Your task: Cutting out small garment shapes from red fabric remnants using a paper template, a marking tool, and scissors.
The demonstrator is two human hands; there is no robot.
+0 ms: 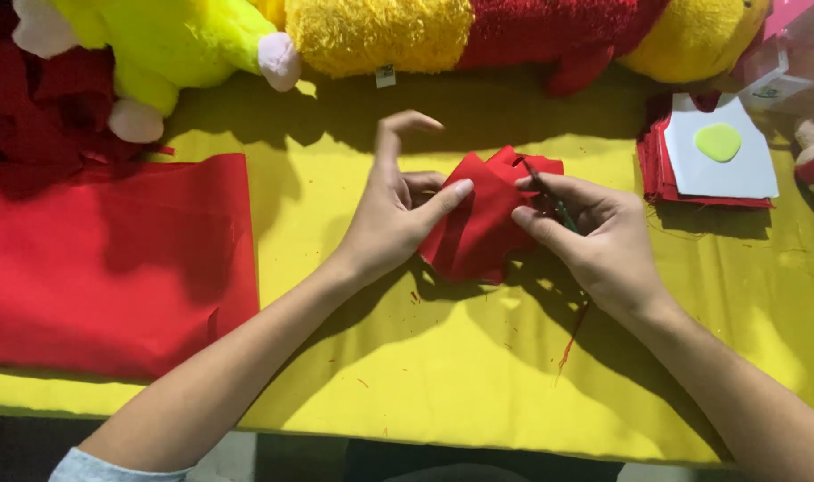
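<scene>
My left hand point(396, 210) pinches the left edge of a folded red fabric piece point(475, 234) between thumb and fingers, index finger raised. On the fabric's right side, my right hand point(594, 236) grips a thin dark green-handled tool point(550, 195), its tip resting on the fabric's upper part. The fabric is lifted slightly above the yellow cloth-covered table point(442, 375). A loose red thread point(571, 339) hangs below my right hand.
A large red fabric sheet point(112, 263) lies at the left. A stack of red pieces topped by a white card with a yellow-green heart point(717, 152) sits at the right. Yellow, green and red plush toys point(380, 36) line the far edge.
</scene>
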